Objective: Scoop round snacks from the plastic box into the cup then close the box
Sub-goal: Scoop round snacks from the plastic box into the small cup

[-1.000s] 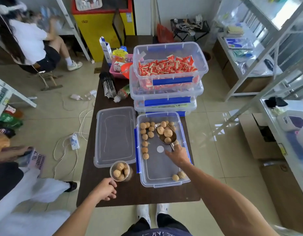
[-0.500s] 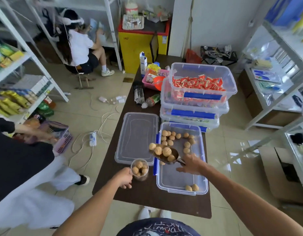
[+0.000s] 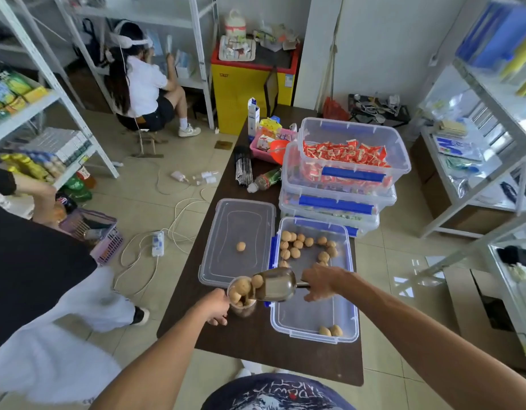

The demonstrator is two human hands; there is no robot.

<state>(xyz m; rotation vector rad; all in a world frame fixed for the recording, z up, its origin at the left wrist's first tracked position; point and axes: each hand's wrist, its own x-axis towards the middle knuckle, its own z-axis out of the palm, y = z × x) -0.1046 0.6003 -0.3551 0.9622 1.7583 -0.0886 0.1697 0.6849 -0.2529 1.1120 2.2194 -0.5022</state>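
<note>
A clear plastic box [image 3: 353, 297] with blue clips lies open on the dark table [image 3: 256, 347]; several round tan snacks [image 3: 296, 252] sit at its far end and two at its near end. Its clear lid [image 3: 226, 261] lies flat to the left, with one snack [image 3: 241, 246] on it. My left hand [image 3: 216, 307] grips a clear cup [image 3: 241, 297] piled with snacks. My right hand [image 3: 324, 284] holds a metal scoop [image 3: 275, 284] by its handle, tilted with its mouth at the cup's rim and a snack at the lip.
Three stacked clear boxes [image 3: 344, 176] with red packets stand just beyond the open box. A lying bottle [image 3: 264, 180], a pink tray and a carton fill the table's far end. A person in black and white stands close on the left; another sits by the shelves.
My right hand carried the loaded scoop left from over the box to the cup and tipped it. The cup is fuller, and one snack now lies on the lid. My view has lifted.
</note>
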